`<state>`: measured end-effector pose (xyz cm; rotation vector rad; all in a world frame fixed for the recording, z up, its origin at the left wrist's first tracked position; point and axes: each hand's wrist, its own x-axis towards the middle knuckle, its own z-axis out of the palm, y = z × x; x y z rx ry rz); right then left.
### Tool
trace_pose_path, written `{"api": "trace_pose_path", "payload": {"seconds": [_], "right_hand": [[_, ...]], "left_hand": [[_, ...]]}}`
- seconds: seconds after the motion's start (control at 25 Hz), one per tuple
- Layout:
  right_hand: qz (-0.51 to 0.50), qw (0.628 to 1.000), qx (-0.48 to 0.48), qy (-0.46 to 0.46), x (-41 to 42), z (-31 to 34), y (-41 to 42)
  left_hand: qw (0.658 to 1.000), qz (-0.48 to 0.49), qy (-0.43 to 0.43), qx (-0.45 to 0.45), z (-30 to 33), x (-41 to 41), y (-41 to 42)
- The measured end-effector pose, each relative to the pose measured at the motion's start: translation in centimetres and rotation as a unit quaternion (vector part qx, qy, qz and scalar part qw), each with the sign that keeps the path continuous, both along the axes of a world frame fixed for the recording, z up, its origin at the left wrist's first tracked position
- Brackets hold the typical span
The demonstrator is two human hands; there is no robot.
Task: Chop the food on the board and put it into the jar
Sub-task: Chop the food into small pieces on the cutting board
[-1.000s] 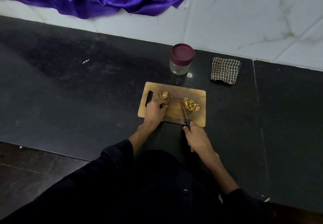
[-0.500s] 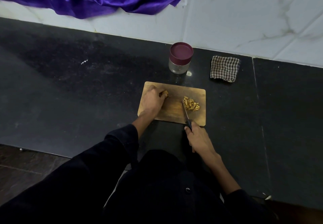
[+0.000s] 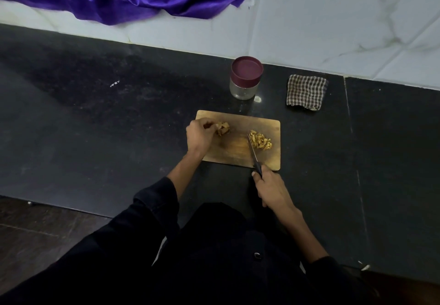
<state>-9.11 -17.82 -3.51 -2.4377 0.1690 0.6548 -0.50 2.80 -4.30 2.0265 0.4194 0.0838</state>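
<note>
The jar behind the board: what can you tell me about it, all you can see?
The jar is small and round, with a clear body that looks like glass or plastic and a flat maroon lid closing it. It looks empty, as far as its clear wall shows. It stands upright on the black counter, just behind the board and left of a checked cloth. Neither hand touches it.
</note>
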Motion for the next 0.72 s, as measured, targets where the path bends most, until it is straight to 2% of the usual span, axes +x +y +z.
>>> {"api": "trace_pose_path", "payload": {"seconds": [0.16, 0.32, 0.44, 0.72], "right_hand": [[0.0, 1.0, -0.001, 0.003, 0.1, 0.1, 0.1], [-0.003, 1.0, -0.008, 0.007, 0.1, 0.2, 0.1], [-0.001, 1.0, -0.014, 0.007, 0.1, 0.3, 0.0], [0.017, 1.0, -0.007, 0.016, -0.1, 0.3, 0.3]], "left_hand": [[0.997, -0.072, 0.005, 0.018, -0.4, -1.5, -0.9], [0.981, -0.151, -0.043, 0.116, -1.0, -2.1, -3.2], [0.965, -0.184, -0.033, 0.181, -2.2, -2.5, -3.7], [0.978, -0.162, -0.006, 0.134, -1.9, -2.5, -2.9]]}}
